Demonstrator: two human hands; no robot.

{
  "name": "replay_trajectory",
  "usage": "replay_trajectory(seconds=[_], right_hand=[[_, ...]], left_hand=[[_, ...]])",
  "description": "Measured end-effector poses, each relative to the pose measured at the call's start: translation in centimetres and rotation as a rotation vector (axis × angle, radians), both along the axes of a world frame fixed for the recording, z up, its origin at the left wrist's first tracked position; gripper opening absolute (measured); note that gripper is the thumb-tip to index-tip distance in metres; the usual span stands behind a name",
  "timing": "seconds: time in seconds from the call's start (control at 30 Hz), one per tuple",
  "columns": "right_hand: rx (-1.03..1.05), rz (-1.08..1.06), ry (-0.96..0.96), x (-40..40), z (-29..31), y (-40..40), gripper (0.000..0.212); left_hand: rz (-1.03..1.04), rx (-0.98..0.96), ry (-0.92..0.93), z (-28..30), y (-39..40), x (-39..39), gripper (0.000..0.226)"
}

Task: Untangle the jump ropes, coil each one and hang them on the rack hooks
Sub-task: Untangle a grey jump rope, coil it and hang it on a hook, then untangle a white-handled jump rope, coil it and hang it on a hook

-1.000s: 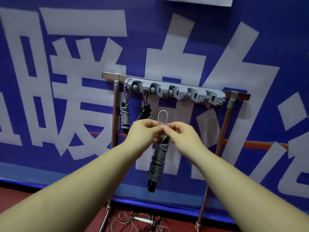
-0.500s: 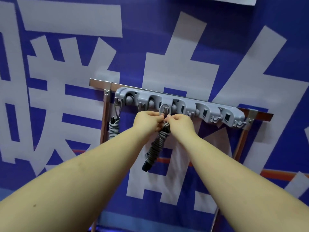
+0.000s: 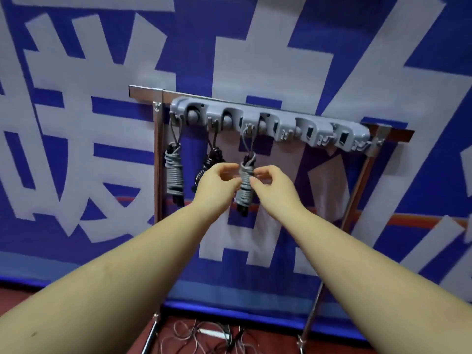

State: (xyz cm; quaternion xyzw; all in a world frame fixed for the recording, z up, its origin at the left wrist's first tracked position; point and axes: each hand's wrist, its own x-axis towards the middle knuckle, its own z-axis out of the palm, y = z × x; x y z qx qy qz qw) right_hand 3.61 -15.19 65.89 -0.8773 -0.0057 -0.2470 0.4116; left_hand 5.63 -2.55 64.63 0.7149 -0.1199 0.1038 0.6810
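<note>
Fingers (image 3: 251,180) of the right hand (image 3: 274,186) curl loosely, their tips touching the side of a coiled grey jump rope (image 3: 244,183); whether they pinch it cannot be told. The left hand (image 3: 217,183) hovers just beside the same coil, fingers relaxed and slightly spread, gripping nothing.

A blue banner (image 3: 76,123) with large pale characters fills the wall behind, and a red floor (image 3: 15,297) shows below it. In front of the banner stands a metal frame (image 3: 158,175) carrying a grey hook rack (image 3: 268,123).

Half a second ago both hands pinched the rope's loop up at the rack; now the loop hangs on the third hook from the rack's left end, the coil dangles freely below it, and both hands have dropped to the coil's middle. The camera has also pulled back, showing the floor again.

Below the rack's left end hangs another grey coiled rope (image 3: 173,175). Under the second hook hangs a black coiled rope (image 3: 208,164), partly hidden behind the left hand. Beneath the rack, on the floor, lies a tangle of thin ropes (image 3: 201,338). Both forearms cross the lower view and cover part of the banner.
</note>
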Motion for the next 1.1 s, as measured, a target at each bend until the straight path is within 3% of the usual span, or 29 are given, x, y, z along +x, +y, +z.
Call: replay_trajectory(seconds=[0.1, 0.23, 0.47, 0.7, 0.8, 0.97, 1.1], right_hand=[[-0.060, 0.017, 0.133, -2.9, -3.8, 0.3, 0.018], [0.005, 0.084, 0.359, -7.4, -12.4, 1.7, 0.018], [0.164, 0.082, 0.554, -13.2, -26.8, 2.6, 0.002], [0.313, 0.006, 0.749, -16.9, -37.3, 2.2, 0.007], [0.318, 0.003, 0.866, -16.4, -40.0, 1.8, 0.005], [0.360, -0.061, 0.957, -12.3, -44.4, 2.1, 0.023], [0.382, -0.096, 1.019, -9.3, -48.7, 2.6, 0.025]], left_hand=[[-0.001, 0.171, 0.073, -4.8, 0.5, -2.7, 0.028], [-0.019, 0.250, 0.280, -13.9, 2.3, -7.2, 0.026], [-0.074, 0.243, 0.505, -26.7, 3.7, -13.8, 0.022], [-0.077, 0.235, 0.738, -36.3, 4.3, -16.6, 0.020], [-0.052, 0.241, 0.823, -39.5, 4.2, -16.0, 0.018], [-0.058, 0.263, 0.878, -43.4, 2.6, -12.4, 0.017], [-0.029, 0.327, 0.982, -47.8, 2.1, -9.7, 0.015]])
